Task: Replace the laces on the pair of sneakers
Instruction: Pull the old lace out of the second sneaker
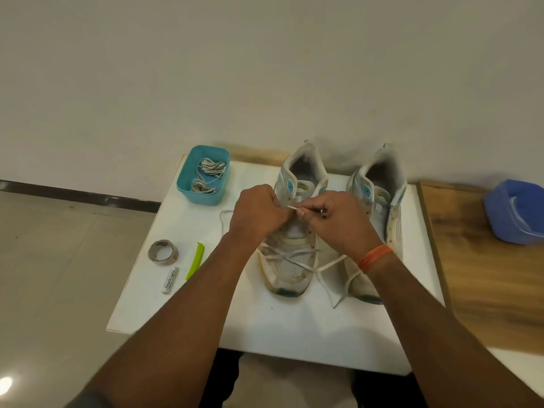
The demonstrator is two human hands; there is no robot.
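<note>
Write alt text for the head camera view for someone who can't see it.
Both hands, left hand and right hand, pinch a white lace over the left sneaker on a white board. The second sneaker stands beside it; a teal tub holds bundled laces.

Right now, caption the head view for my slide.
Both hands pinch a white lace over the left sneaker on a white board.

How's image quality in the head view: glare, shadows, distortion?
Head view: soft even light; one glare spot on the floor tile; faint shadows behind the sneakers; wide-angle bend at the edges; slight softness at the lace tip; forearms hide the near board edge.
</note>
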